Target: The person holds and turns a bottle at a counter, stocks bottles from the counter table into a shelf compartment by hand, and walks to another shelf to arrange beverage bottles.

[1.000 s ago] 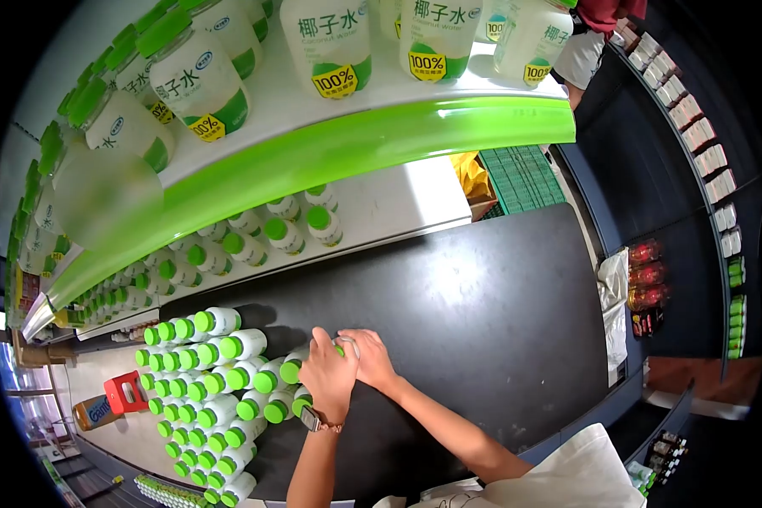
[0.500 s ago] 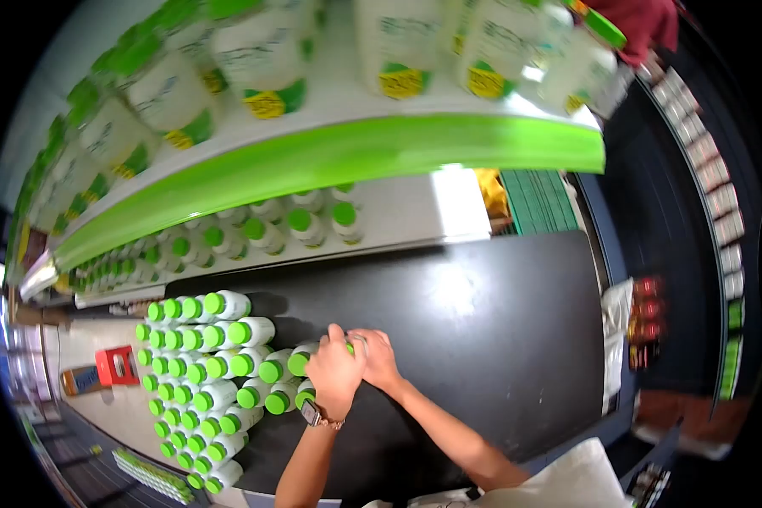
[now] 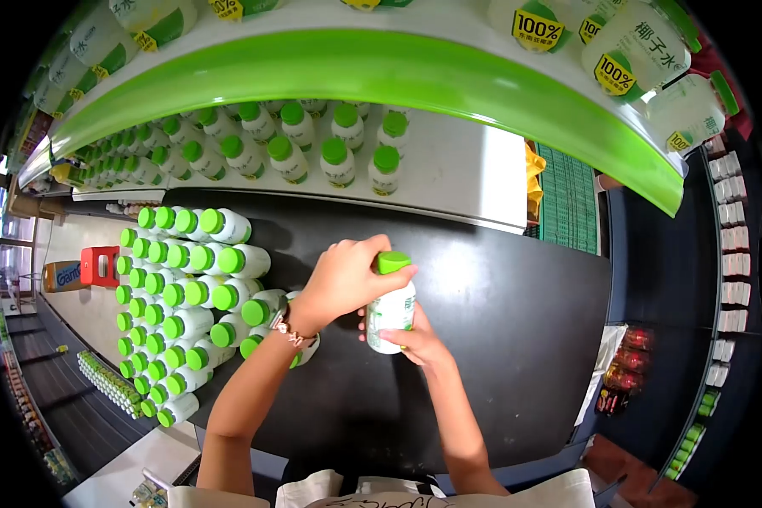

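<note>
Capped bottle (image 3: 388, 315), in right hand (image 3: 419, 340), contents unclear

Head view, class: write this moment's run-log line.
left hand: at green cap; right hand: holding bottle near base; other bottles: grouped on black table

Grouped bottles (image 3: 173, 295) occupy the left end of the bench (image 3: 491, 339). The held bottle (image 3: 391, 315) is to their right, over the bench. Behind the bench runs the lower shelf (image 3: 466, 178), bearing further bottles (image 3: 337, 162); the upper shelf (image 3: 364, 68), likewise loaded, extends above it.
</note>
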Motion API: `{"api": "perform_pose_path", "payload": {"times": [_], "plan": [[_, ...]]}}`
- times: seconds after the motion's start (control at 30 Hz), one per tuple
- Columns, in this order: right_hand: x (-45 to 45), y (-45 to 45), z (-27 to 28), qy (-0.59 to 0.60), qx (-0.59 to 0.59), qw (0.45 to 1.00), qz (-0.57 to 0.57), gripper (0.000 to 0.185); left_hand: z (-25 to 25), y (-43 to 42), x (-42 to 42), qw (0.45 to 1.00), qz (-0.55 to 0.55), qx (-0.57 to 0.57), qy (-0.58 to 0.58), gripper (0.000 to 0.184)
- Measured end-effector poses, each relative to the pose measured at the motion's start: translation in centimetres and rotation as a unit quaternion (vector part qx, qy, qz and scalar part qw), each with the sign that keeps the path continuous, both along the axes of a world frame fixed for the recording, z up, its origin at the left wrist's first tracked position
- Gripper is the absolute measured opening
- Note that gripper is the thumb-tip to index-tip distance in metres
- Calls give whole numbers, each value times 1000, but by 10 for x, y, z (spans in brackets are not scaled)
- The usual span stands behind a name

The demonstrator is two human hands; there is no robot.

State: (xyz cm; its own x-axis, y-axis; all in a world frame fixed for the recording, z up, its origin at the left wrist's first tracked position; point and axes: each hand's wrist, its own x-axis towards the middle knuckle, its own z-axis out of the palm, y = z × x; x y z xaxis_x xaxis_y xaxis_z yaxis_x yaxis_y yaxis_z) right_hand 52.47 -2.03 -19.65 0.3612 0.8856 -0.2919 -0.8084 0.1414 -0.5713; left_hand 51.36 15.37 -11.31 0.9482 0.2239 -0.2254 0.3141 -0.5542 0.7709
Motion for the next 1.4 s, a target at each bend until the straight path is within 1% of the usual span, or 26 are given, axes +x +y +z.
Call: {"api": "perform_pose_path", "payload": {"times": [0.1,0.2,0.3,0.33,0.37,0.4,0.43,0.47,0.53,0.57,0.6,0.63,0.67,0.7,0.73,0.8,0.9,1.0,1.1,1.2,1.3,1.4], "plan": [[5,-2,3,13,-14,1000,-17,60,0,-1,11,999,-19,-7,27,40],[9,-4,5,-40,-61,996,-54,59,-13,-3,18,997,-48,-26,-56,31],[11,-1,11,-136,-151,971,-127,59,-13,-5,23,996,-63,-30,-64,29],[15,-1,7,-127,-175,967,-133,60,-11,-5,28,994,-81,-33,-67,30],[13,-2,4,-122,-166,968,-143,61,-8,-6,35,994,-100,-23,-44,33],[23,0,-3,-137,-150,965,-167,61,-26,-4,39,981,-104,-130,-104,37],[32,1,-14,-217,-140,943,-211,62,-22,-9,48,983,-109,-121,-88,39],[40,-5,-7,-293,-210,910,-203,63,-12,-16,51,988,-95,-112,-54,40],[58,-7,5,-286,-231,910,-191,66,9,-24,70,991,-122,46,-34,43],[70,-6,2,-297,-224,906,-201,66,8,-26,82,993,-108,47,-11,44],[82,-3,-8,-340,-227,879,-245,66,6,-24,94,991,-123,47,-35,43],[89,4,-22,-377,-229,852,-282,67,7,-23,105,989,-129,65,-38,42],[96,6,-25,-417,-227,820,-320,67,9,-28,116,986,-133,86,-48,42],[105,13,-26,-440,-268,792,-329,68,4,-22,129,984,-136,95,-62,42],[118,21,-33,-465,-280,756,-365,68,7,-24,147,981,-137,132,-44,42],[145,43,-49,-517,-305,673,-433,69,-11,-12,176,970,-162,153,-93,42],[173,68,-59,-472,-345,672,-454,66,-39,13,221,962,-144,196,-126,43],[196,78,-62,-398,-278,773,-408,69,-60,42,260,934,-160,270,-170,44],[209,81,-57,-382,-258,834,-304,72,-80,75,292,919,-127,331,-173,45],[218,90,-65,-455,-250,814,-258,74,-76,81,307,914,-141,365,-110,49],[220,95,-71,-444,-265,827,-221,73,-77,78,316,908,-131,386,-97,53],[221,103,-80,-447,-296,813,-228,70,-82,77,321,924,-136,349,-78,53]]}}
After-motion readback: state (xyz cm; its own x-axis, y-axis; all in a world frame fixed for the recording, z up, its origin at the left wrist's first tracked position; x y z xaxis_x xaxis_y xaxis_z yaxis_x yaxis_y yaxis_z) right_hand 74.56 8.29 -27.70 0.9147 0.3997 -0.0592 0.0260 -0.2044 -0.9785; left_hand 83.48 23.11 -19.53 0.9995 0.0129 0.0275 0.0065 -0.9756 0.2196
